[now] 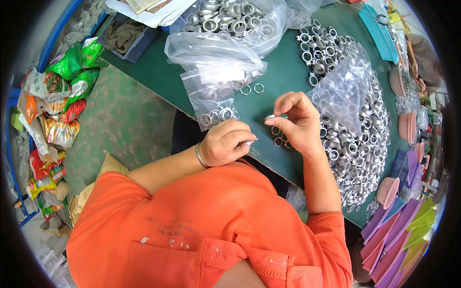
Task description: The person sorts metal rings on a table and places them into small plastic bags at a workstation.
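My left hand (224, 143), a bangle on its wrist, is closed at the table's near edge; shiny metal shows at its fingertips, probably metal rings, mostly hidden by the fingers. To the right, my right hand (298, 120) is raised over the table, pinching a small metal ring (270, 116) seen edge-on between thumb and forefinger. Beneath it lie a few loose rings (278, 141). Two thin rings (259, 88) rest farther back. Beside my left hand, a clear plastic bag (211, 98) with several rings inside hangs partly over the edge.
A large heap of metal rings (357, 161) covers the green table (158, 77) at right, partly under a clear bag (343, 86). Another ring-filled bag (230, 21) stands at the back. Pink baskets (388, 192) and colourful bins (391, 240) line the right; packed bags (67, 96) lie left.
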The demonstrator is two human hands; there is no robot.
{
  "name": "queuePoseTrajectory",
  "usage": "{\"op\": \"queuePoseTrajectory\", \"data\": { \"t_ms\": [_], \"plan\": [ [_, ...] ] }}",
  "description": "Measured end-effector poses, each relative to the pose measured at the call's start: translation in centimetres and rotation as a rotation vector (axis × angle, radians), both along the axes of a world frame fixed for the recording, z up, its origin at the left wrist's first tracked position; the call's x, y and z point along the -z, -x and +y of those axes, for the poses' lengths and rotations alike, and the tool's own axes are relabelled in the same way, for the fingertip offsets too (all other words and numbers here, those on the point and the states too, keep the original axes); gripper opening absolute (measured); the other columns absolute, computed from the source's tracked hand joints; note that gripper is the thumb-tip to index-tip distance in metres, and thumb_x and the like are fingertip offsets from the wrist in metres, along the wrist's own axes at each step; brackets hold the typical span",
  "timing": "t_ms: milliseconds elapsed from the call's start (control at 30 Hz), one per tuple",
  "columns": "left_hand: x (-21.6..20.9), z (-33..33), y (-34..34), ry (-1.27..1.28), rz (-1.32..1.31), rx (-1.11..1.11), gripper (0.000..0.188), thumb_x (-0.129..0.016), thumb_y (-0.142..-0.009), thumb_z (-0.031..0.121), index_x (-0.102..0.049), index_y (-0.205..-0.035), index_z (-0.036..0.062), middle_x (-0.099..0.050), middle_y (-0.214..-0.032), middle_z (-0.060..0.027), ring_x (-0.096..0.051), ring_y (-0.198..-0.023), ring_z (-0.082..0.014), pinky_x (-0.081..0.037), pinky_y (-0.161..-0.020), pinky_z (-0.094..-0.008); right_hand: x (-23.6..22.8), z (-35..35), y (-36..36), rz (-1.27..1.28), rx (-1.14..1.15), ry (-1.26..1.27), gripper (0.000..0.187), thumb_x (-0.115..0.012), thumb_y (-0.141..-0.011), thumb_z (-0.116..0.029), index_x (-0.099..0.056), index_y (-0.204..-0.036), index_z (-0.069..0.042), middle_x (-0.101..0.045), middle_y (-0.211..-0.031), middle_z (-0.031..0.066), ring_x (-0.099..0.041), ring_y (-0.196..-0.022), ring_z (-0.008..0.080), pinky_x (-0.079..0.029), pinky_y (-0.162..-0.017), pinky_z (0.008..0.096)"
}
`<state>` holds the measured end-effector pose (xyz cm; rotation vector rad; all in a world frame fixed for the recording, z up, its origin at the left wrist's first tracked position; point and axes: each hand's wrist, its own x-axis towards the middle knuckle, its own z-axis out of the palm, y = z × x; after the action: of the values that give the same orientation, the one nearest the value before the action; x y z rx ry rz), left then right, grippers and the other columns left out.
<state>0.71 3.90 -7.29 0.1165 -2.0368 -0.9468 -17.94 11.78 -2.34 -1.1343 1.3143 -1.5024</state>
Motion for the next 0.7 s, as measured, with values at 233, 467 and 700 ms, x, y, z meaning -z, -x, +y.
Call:
{"op": "queuePoseTrajectory", "data": {
  "t_ms": [233, 467, 700],
  "plan": [
    [0.2, 0.0, 0.1, -0.008, 0.025, -0.004, 0.028, -0.069, -0.067, -0.009, -0.062, -0.092, 0.0025, -0.061, -0.084, -0.0088, -0.061, -0.068, -0.022, -0.051, -0.058, -0.0295, -2.8, 0.5, 2.5, 0.508, -0.117, -0.24, 0.022, -0.076, -0.07, 0.007, -0.057, -0.078, -0.002, -0.056, -0.076, 0.0031, -0.056, -0.072, 0.0137, -0.047, -0.064, 0.027],
    [0.2, -0.3, 0.1, 0.031, 0.022, 0.015, 0.027, -0.07, -0.068, -0.009, -0.062, -0.092, 0.0005, -0.061, -0.085, -0.01, -0.061, -0.066, -0.0207, -0.05, -0.056, -0.028, -2.1, -2.7, 1.9, 1.03, -0.024, -0.052, 0.009, -0.068, -0.077, -0.003, -0.066, -0.086, -0.003, -0.059, -0.079, 0.0116, -0.058, -0.077, 0.0322, -0.048, -0.068, 0.039],
    [0.2, -0.2, 0.1, 0.023, 0.02, 0.002, 0.028, -0.07, -0.068, -0.01, -0.062, -0.092, 0.0005, -0.061, -0.084, -0.01, -0.061, -0.065, -0.0203, -0.05, -0.055, -0.0275, 0.4, -4.2, 1.2, 0.953, 0.049, -0.124, 0.021, -0.072, -0.074, -0.005, -0.067, -0.094, -0.006, -0.061, -0.076, 0.009, -0.063, -0.072, 0.0263, -0.05, -0.065, 0.038]
  ]
}}
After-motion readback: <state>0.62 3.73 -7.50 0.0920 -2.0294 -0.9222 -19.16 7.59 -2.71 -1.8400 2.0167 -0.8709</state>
